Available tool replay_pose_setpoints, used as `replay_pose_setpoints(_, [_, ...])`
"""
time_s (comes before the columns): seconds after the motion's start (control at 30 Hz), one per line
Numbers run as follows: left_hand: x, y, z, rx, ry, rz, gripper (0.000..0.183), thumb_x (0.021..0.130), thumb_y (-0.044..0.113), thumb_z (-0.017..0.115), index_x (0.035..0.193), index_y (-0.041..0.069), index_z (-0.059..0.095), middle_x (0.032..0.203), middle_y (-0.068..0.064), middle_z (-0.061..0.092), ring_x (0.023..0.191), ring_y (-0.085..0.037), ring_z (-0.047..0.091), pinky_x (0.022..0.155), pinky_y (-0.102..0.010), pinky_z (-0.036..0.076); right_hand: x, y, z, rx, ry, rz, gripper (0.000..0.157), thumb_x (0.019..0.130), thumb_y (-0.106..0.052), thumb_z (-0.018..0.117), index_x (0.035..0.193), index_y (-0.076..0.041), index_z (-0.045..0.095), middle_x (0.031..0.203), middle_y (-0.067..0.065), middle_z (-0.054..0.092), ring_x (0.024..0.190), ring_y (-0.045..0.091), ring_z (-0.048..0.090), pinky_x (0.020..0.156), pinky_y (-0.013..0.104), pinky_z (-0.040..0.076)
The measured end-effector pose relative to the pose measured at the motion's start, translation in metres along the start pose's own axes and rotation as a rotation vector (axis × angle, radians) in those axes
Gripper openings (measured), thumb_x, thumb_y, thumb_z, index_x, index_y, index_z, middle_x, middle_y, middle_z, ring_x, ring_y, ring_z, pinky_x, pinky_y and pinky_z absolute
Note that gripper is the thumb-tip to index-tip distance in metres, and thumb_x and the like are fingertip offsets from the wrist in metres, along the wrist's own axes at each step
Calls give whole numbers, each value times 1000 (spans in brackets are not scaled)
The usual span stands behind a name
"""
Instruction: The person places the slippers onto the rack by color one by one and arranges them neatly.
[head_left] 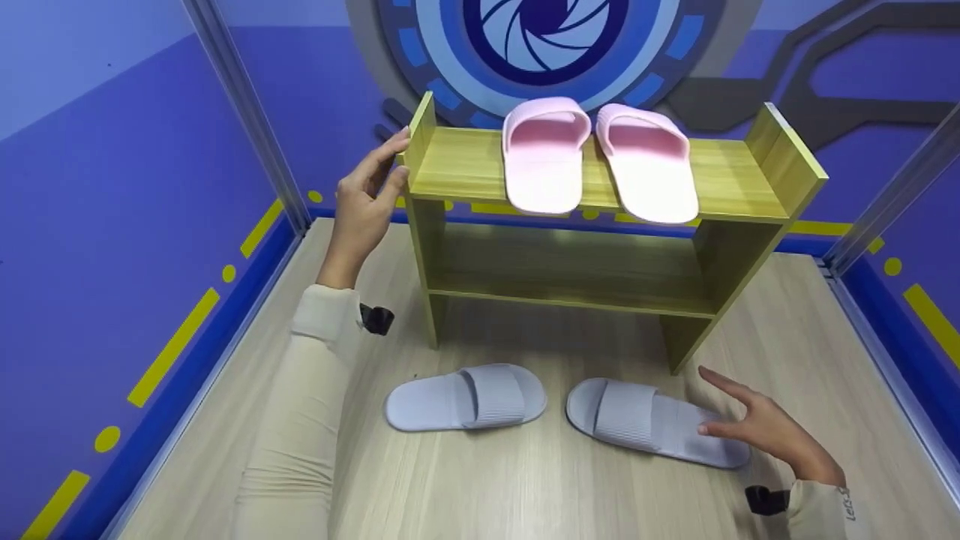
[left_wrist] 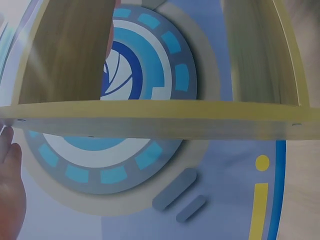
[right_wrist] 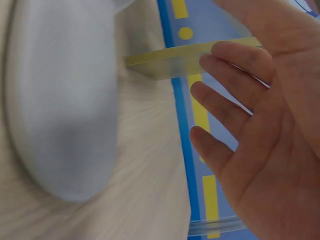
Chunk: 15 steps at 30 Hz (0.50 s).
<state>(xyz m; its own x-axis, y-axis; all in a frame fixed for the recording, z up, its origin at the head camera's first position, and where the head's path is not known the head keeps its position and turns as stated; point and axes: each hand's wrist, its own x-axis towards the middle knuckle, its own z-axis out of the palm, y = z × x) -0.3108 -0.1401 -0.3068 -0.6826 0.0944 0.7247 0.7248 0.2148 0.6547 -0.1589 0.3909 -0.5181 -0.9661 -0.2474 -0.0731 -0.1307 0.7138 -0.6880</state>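
My left hand (head_left: 365, 206) touches the upper left side panel of a wooden shoe rack (head_left: 566, 304), its fingertips at the panel's edge. In the left wrist view, part of that hand (left_wrist: 11, 185) shows beside the rack's side panel (left_wrist: 160, 117). My right hand (head_left: 769, 431) is held above the heel end of the right grey slipper (head_left: 630, 416), fingers spread and holding nothing. Seen from the right wrist, its fingers are apart next to the grey slipper (right_wrist: 65, 100). The left grey slipper (head_left: 465, 397) lies on the floor, toe pointing right.
A pair of pink slippers, the left one (head_left: 544, 157) and the right one (head_left: 651, 165), stands on the rack's top shelf, open heels toward me. Blue printed walls (head_left: 120, 187) enclose the wooden floor (head_left: 480, 495) on the left, back and right.
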Motion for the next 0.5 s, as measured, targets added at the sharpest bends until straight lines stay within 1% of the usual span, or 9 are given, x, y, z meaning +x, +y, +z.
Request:
replay_pose_setpoints(0.07, [0,0,0,-5,2,-4,35,97,9,54,131,3,57,142,-7,53,133,-14,48,109,-31,39,-2,2,2,-10,-17,-21,86,76,-31,80,148,-11,37,152,21,34,138,2,27,107,31,36])
replay_pose_setpoints(0.1, [0,0,1,-5,5,-6,35,97,9,54,131,2,57,142,-8,53,133,-14,48,109,-30,39,-3,4,3,-11,-22,-36,87,76,-31,80,148,-9,38,152,21,35,132,-9,23,104,19,34])
replay_pose_setpoints(0.13, [0,0,1,-8,8,-6,35,97,8,54,131,1,57,142,-9,53,133,-15,48,109,-30,39,-4,5,4,-15,-28,-56,87,75,-31,81,147,-7,38,151,23,35,127,-17,21,100,10,31])
replay_pose_setpoints(0.17, [0,1,1,-11,11,-9,35,97,8,54,131,0,57,142,-10,53,133,-16,48,109,-30,39,-4,7,5,-5,-37,-71,88,74,-30,81,146,-5,38,150,24,35,124,-21,19,95,3,27])
replay_pose_setpoints(0.2, [-1,4,2,-16,12,-16,35,97,7,54,130,-1,56,142,-11,53,133,-17,48,110,-30,39,-5,8,5,2,-45,-79,89,73,-31,82,146,-3,39,150,25,35,120,-26,16,91,-2,21])
replay_pose_setpoints(0.3, [-3,14,2,-34,18,-40,35,97,6,54,129,-5,55,142,-14,52,133,-18,48,109,-30,39,-5,11,7,5,-76,-101,91,72,-32,83,144,2,39,148,29,35,120,-25,16,92,-3,19])
replay_pose_setpoints(0.37, [-4,21,3,-47,21,-54,34,97,5,54,129,-5,56,141,-14,53,133,-18,49,109,-30,39,-5,13,7,5,-101,-99,92,72,-32,83,144,3,38,148,30,34,127,-17,21,92,-3,20])
replay_pose_setpoints(0.4, [-4,24,3,-48,23,-57,33,97,5,54,128,-5,56,141,-14,53,132,-18,49,109,-30,40,-6,13,6,3,-112,-100,93,72,-32,83,144,3,37,148,31,34,131,-10,25,93,-2,20])
replay_pose_setpoints(0.5, [-4,27,4,-49,34,-52,33,96,4,54,127,-6,57,139,-15,54,131,-19,50,107,-31,41,-6,15,6,10,-134,-94,94,72,-32,83,145,3,36,149,30,34,132,-5,28,93,-2,20])
